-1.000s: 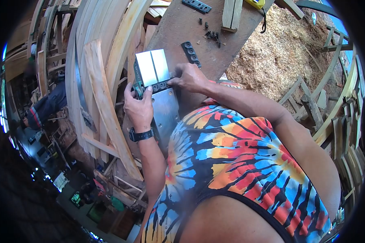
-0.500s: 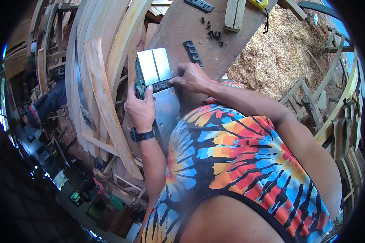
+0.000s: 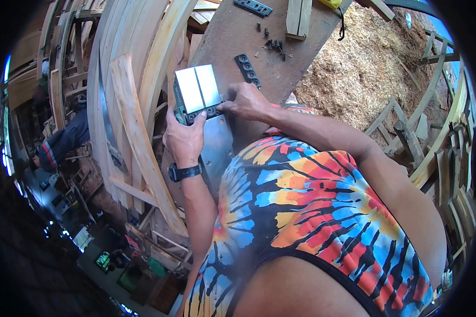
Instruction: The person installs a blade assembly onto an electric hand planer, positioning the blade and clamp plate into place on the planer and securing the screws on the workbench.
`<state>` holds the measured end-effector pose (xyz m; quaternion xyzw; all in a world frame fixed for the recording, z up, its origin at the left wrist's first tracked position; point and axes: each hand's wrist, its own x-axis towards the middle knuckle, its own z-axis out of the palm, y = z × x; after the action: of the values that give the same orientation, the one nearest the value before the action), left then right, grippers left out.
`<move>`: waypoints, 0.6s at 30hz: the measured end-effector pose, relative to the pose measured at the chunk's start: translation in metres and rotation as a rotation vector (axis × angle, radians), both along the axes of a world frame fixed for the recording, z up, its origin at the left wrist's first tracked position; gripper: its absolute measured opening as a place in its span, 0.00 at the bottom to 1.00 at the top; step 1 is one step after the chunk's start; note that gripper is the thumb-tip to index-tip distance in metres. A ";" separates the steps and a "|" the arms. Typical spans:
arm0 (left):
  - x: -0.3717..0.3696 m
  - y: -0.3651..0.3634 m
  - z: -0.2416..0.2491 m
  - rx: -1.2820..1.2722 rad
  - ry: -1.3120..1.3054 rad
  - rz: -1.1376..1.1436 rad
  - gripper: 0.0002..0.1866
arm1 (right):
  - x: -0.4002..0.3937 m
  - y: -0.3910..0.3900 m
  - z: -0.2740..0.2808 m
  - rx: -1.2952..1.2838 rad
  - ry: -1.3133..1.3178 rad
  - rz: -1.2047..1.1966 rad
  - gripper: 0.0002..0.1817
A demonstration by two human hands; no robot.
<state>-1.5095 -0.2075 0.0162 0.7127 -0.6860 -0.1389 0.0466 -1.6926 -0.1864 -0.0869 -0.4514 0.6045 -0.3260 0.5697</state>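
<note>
An upturned electric hand planer (image 3: 217,145), green on its side with bright metal sole plates, lies on a wooden board in front of me. Across the gap between its plates sits a black bar (image 3: 211,112) with round holes. My left hand (image 3: 185,137) wraps the planer's left side, thumb pressed on the bar's left end. At the bar's other end, the fingers of my right hand (image 3: 246,103) are closed on it; the fingertips are slightly blurred. Just beyond lies a second black holed bar (image 3: 247,71).
Several dark bolts (image 3: 274,45) lie loose on the brown board (image 3: 217,39). Farther up are another black bar (image 3: 253,7), a wooden block (image 3: 298,21) and a yellow item (image 3: 331,3). Long planks (image 3: 137,121) lean at left; wood shavings (image 3: 349,63) cover the right. Another person's sleeve (image 3: 53,150) shows far left.
The board and the loose parts appear shifted slightly left and up in view. Both hands keep their places on the planer and bar, with only small finger movement.
</note>
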 end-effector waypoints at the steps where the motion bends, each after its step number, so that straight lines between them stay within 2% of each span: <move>1: -0.001 0.000 0.000 0.005 -0.013 0.007 0.40 | 0.000 0.000 0.000 -0.008 0.007 0.004 0.22; 2: -0.002 0.000 0.000 0.010 -0.023 0.014 0.39 | 0.000 -0.001 0.000 -0.017 0.016 0.006 0.22; 5: -0.002 0.000 0.000 0.015 -0.050 0.004 0.46 | 0.004 0.000 -0.005 -0.016 -0.005 -0.022 0.22; 9: -0.006 -0.001 0.002 0.027 -0.042 0.033 0.44 | -0.016 -0.002 0.003 -0.113 0.020 -0.039 0.14; 13: -0.006 -0.001 0.002 0.003 -0.059 0.025 0.41 | -0.065 0.000 -0.003 -0.464 0.443 -0.272 0.07; 15: -0.011 0.001 0.005 0.012 -0.045 0.037 0.39 | -0.092 0.004 -0.011 -0.424 0.528 -0.359 0.07; 18: -0.012 -0.002 0.011 0.057 -0.029 0.064 0.41 | -0.118 0.007 -0.025 -0.404 0.706 -0.358 0.09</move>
<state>-1.5215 -0.2095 0.0267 0.7371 -0.6594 -0.1465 0.0210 -1.8107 -0.1792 -0.1121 -0.5255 0.7548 -0.3571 0.1629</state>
